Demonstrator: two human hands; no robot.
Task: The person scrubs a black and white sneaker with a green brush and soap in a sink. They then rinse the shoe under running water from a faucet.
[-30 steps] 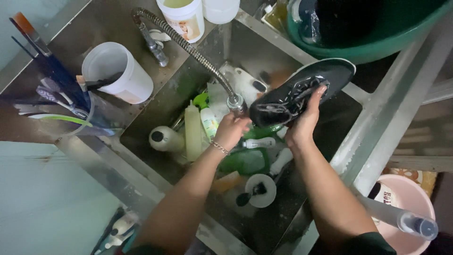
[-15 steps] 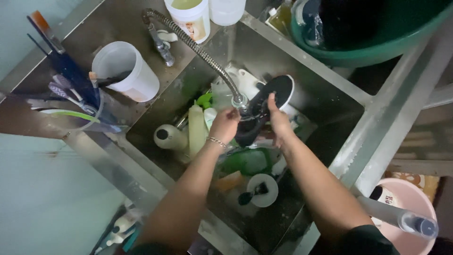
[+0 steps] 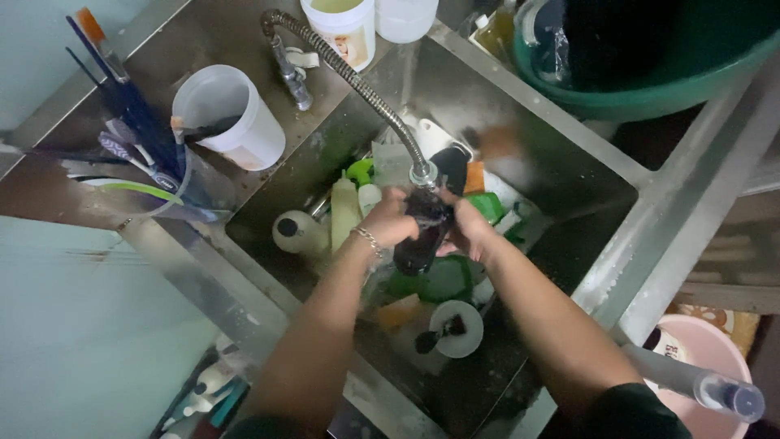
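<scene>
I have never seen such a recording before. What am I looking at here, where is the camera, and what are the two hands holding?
The camera sits on a person's head and looks down, so both bare arms reach away from you. The left hand and the right hand together grip a dark shoe under the end of a flexible metal tap hose. Below is a steel sink full of bottles and lids. On the counter stand a white cup and a clear holder of brushes. A green basin sits at the upper right.

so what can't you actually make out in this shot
Head view only:
- Shoe: both hands' grip, left hand and right hand, covers its sides.
- Sink bottom: hidden under piled bottles.
- Green basin: cut off by the top edge.
- Orange thing on the sink wall: too blurred.
</scene>
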